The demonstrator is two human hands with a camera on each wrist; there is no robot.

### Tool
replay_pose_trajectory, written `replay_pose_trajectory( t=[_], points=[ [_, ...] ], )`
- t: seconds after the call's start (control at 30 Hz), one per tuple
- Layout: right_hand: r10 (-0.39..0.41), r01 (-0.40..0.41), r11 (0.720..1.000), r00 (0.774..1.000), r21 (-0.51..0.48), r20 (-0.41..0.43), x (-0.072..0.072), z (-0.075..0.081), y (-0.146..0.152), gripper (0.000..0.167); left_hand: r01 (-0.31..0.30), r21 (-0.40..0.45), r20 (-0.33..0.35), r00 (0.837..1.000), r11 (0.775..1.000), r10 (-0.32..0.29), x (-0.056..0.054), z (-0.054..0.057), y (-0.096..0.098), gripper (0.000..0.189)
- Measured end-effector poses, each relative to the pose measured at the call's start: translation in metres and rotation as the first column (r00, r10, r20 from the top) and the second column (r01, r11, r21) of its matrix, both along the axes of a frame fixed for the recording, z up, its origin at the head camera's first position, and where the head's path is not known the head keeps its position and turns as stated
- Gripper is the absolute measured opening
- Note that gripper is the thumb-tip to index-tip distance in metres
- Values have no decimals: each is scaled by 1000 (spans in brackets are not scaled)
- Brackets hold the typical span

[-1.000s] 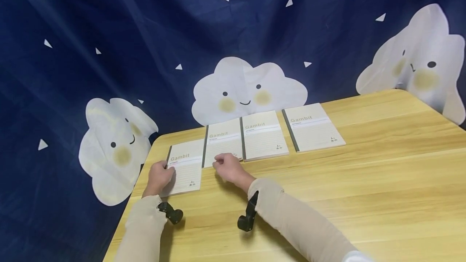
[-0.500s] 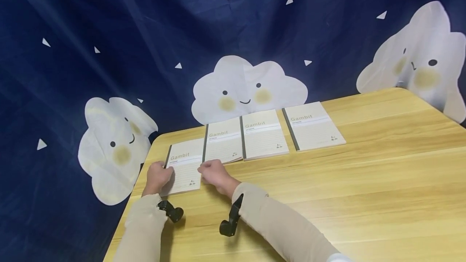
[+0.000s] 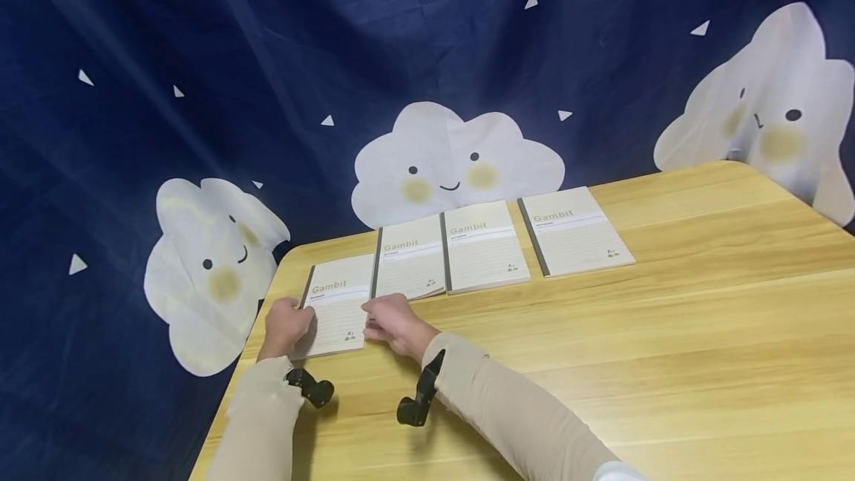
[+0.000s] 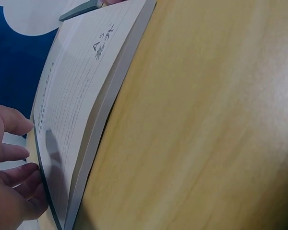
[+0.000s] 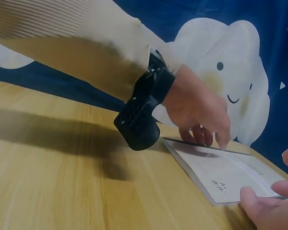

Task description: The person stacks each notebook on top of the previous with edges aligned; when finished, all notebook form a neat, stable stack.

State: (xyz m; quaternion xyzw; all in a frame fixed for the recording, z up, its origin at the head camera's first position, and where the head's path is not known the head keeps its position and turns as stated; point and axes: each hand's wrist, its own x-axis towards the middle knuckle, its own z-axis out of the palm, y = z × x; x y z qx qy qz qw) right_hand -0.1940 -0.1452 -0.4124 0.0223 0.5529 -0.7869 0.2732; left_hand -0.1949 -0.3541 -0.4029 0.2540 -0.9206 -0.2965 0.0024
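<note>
The leftmost notebook point(image 3: 339, 314), pale-covered with a dark spine and "Gambit" on it, lies flat on the table between both hands. At its spine side is my left hand point(image 3: 286, 326); in the left wrist view its relaxed fingers point(image 4: 26, 175) line the spine point(image 4: 44, 177), the thumb near the edge. My right hand point(image 3: 395, 324) is at the opposite long edge, fingertips by the lower right part of the cover. In the right wrist view one fingertip point(image 5: 249, 195) meets the notebook's edge, with thumb and fingers spread apart.
Two matching notebooks, a second point(image 3: 409, 269) and a third point(image 3: 486, 254), lie side by side farther back. A fourth notebook point(image 3: 576, 236) sits to their right across a gap. Behind the wooden table point(image 3: 641, 362) hangs a blue curtain point(image 3: 300, 28) with clouds.
My right hand has come left from the second notebook's lower edge to the leftmost notebook's right edge. That notebook and my left hand have shifted slightly left.
</note>
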Motion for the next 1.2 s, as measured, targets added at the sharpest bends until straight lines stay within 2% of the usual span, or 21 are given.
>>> replay_pose_trajectory(
  t=[0.13,0.3,0.53,0.63,0.8,1.03,1.1,1.13,1.2],
  points=[
    [-11,11,1000,1000,-16,9,-1,0,0,44,-8,20,-1,1000,1000,8,3,0,-3,12],
    [-8,8,1000,1000,-13,-4,-2,1,0,41,-6,23,-23,1000,1000,7,4,0,-5,16],
    [-7,7,1000,1000,8,-24,-4,2,1,41,7,34,-17,1000,999,-7,5,2,-3,46],
    [-8,9,1000,1000,30,-27,-3,2,2,41,-1,47,-16,1000,999,2,6,3,-2,38],
    [-1,3,998,1000,65,-29,-3,3,3,40,-4,51,-17,1000,999,5,8,2,-2,41],
    [-3,4,1000,999,3,-32,-4,-1,0,33,-13,72,-28,999,997,15,5,-4,-6,25],
    [-11,11,1000,999,-5,-40,-5,-2,-1,32,-6,69,-38,999,998,9,5,-5,-8,26],
    [-16,16,1000,999,-1,-47,-5,-3,-1,33,-7,77,-42,999,997,10,5,-5,-8,22],
    [-21,23,999,997,30,-71,-5,-4,-1,31,-5,94,-48,999,996,10,6,-6,-8,25]
  ],
)
